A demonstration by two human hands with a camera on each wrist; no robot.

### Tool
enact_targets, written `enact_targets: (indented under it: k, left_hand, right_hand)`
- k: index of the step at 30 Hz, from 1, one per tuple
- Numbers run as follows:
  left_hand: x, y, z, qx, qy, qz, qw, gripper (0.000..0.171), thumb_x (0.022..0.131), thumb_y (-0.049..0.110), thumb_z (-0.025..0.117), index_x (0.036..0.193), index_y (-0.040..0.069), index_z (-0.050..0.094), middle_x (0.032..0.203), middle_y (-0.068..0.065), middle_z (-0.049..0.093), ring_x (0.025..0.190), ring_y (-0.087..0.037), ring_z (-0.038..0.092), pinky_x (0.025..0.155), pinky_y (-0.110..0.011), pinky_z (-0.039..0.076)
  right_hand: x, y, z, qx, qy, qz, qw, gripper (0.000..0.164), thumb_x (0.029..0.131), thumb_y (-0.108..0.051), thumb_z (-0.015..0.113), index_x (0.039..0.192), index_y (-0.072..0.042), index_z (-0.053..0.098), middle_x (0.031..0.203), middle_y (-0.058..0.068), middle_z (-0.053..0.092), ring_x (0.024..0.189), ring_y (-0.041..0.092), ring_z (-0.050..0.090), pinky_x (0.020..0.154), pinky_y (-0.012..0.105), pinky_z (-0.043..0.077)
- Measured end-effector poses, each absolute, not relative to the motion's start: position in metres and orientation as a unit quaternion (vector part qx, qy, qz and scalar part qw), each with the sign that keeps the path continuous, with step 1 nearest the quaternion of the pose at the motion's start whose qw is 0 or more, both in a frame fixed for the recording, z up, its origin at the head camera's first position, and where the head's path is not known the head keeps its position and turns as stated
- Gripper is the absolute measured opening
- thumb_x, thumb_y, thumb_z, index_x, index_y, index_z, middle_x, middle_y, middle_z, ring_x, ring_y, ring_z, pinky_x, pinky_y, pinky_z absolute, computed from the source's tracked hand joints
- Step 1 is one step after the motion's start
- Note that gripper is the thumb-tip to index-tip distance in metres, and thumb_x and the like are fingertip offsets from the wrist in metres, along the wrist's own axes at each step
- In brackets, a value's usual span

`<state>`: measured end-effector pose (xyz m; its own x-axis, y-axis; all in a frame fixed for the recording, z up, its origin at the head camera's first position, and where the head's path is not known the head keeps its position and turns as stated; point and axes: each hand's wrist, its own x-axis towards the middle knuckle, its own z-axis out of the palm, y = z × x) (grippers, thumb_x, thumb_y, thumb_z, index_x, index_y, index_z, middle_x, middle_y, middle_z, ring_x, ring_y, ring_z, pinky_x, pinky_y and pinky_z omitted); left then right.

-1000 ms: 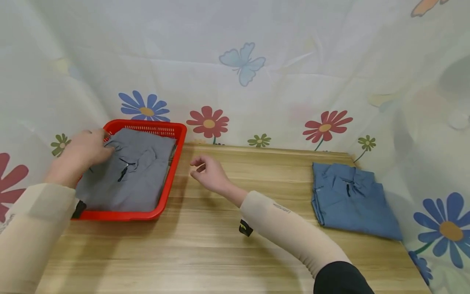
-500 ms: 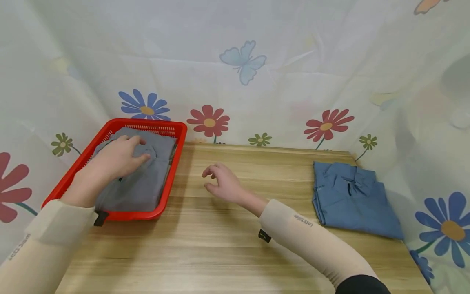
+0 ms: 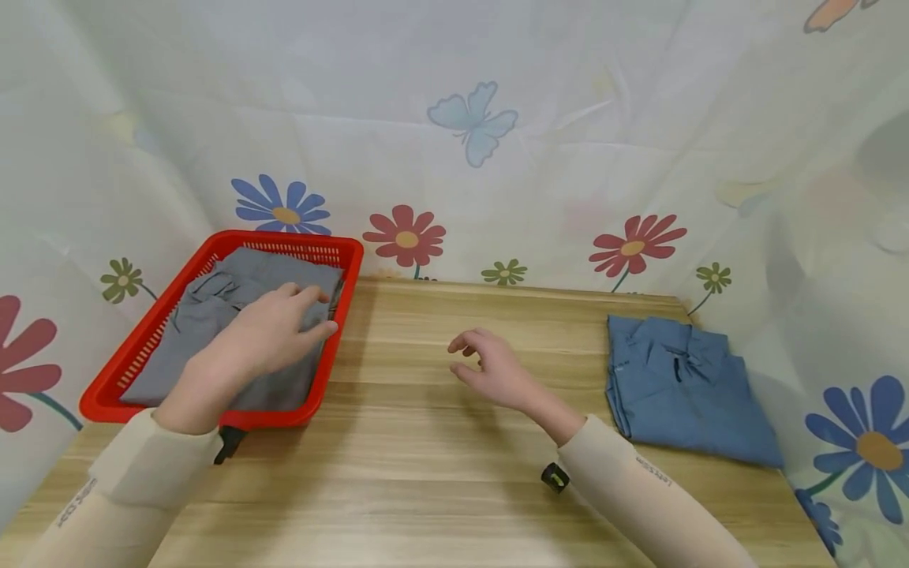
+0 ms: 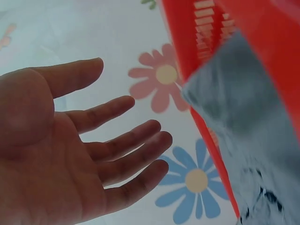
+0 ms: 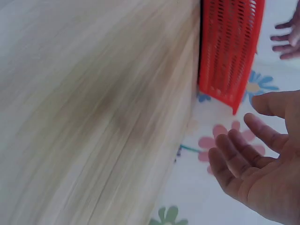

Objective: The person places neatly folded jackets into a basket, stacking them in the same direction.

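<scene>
Beyond my 2 cream sleeves [image 3: 135,489], my right hand [image 3: 493,371] hangs over the desk [image 3: 398,473], fingers slightly apart and gently bent, with 1 folded blue garment [image 3: 692,394] lying farther right. On the left, my left hand [image 3: 263,331], fingers spread, hovers above the grey garment [image 3: 195,331] inside the red basket [image 3: 280,418]. A flower-printed sheet [image 3: 554,189] hangs at the far side.
</scene>
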<state>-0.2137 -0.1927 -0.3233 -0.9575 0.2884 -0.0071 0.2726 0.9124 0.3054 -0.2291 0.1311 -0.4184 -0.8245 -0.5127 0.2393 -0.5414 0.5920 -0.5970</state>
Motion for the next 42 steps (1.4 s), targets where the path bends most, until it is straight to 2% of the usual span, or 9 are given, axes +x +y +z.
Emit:
enact_targets:
  k: [7,13,22,28,32,36,42]
  left_hand:
    - [-0.201,-0.174,-0.333,0.173,0.971,0.165,0.007,0.052,0.1,0.032,0.067,0.14,-0.001,0.056,0.13,-0.025,0.057,0.113,-0.04,0.056,0.094,-0.062,0.05]
    - [-0.192,-0.159,-0.346,0.183,0.967,0.178,0.011,0.049,0.1,0.032,0.068,0.138,0.002,0.058,0.132,-0.022,0.058,0.113,-0.039,0.057,0.096,-0.06,0.05]
    - [-0.192,-0.142,-0.366,0.19,0.966,0.175,0.026,0.044,0.098,0.032,0.07,0.132,0.005,0.062,0.13,-0.017,0.061,0.112,-0.035,0.06,0.095,-0.058,0.05]
    - [-0.186,-0.13,-0.37,0.198,0.96,0.194,0.033,0.044,0.097,0.032,0.072,0.133,0.006,0.064,0.129,-0.014,0.062,0.111,-0.031,0.061,0.096,-0.052,0.053]
    - [-0.185,-0.123,-0.375,0.204,0.956,0.205,0.039,0.045,0.098,0.032,0.071,0.134,0.007,0.063,0.13,-0.013,0.062,0.112,-0.029,0.061,0.097,-0.049,0.053]
    - [-0.185,-0.119,-0.38,0.21,0.953,0.212,0.048,0.044,0.098,0.032,0.071,0.134,0.007,0.063,0.13,-0.012,0.061,0.114,-0.028,0.06,0.099,-0.047,0.052]
    - [-0.185,-0.113,-0.392,0.231,0.944,0.225,0.063,0.039,0.099,0.031,0.071,0.13,0.008,0.065,0.126,-0.009,0.062,0.107,-0.025,0.061,0.095,-0.043,0.053]
  right_hand:
    - [-0.219,0.169,-0.419,0.272,-0.901,0.337,0.039,0.022,0.098,-0.009,0.07,0.118,-0.001,0.067,0.117,0.015,0.064,0.11,0.038,0.061,0.088,0.05,0.053]
    - [-0.214,0.205,-0.42,0.233,-0.916,0.323,0.051,0.023,0.098,-0.008,0.069,0.119,0.0,0.067,0.119,0.017,0.062,0.112,0.039,0.058,0.091,0.053,0.051]
    - [-0.207,0.262,-0.425,0.154,-0.94,0.294,0.077,0.031,0.101,-0.014,0.067,0.128,0.0,0.066,0.128,0.021,0.062,0.118,0.04,0.057,0.092,0.058,0.051]
    - [-0.205,0.301,-0.425,0.1,-0.952,0.271,0.101,0.039,0.101,-0.01,0.064,0.135,0.008,0.057,0.135,0.033,0.051,0.121,0.051,0.05,0.091,0.066,0.045]
    - [-0.208,0.33,-0.424,0.06,-0.955,0.267,0.116,0.041,0.102,-0.008,0.06,0.136,0.012,0.053,0.14,0.041,0.041,0.128,0.059,0.039,0.096,0.073,0.036]
    - [-0.21,0.358,-0.422,0.007,-0.959,0.263,0.102,0.051,0.103,-0.012,0.058,0.143,0.016,0.043,0.145,0.047,0.028,0.131,0.067,0.024,0.097,0.078,0.028]
    - [-0.211,0.4,-0.418,-0.08,-0.966,0.242,0.038,0.081,0.104,-0.027,0.055,0.157,0.013,0.009,0.15,0.05,0.01,0.132,0.073,0.011,0.092,0.086,0.02]
